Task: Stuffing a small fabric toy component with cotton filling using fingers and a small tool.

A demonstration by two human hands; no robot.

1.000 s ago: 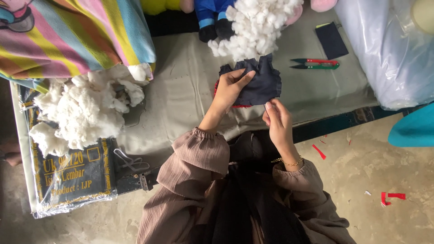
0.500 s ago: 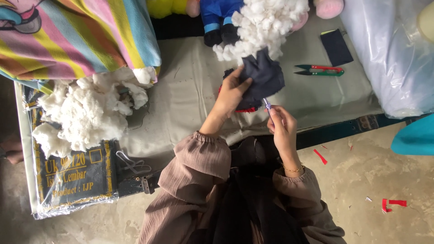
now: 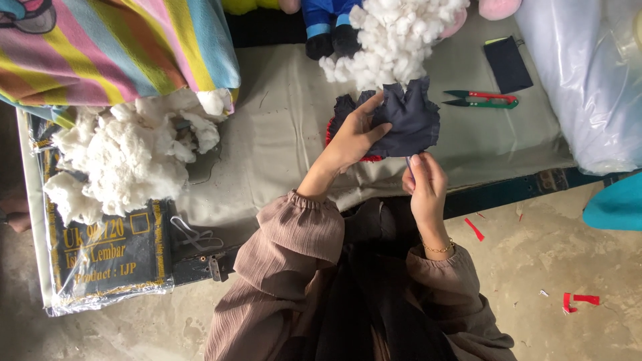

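Dark fabric piece — left hand

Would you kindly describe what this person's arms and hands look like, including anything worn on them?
Both arms wear loose, crinkled mauve-brown sleeves gathered into elastic cuffs. The left hand is bare, with no rings or gloves visible. The right hand is bare too, with a thin gold chain bracelet at its wrist.
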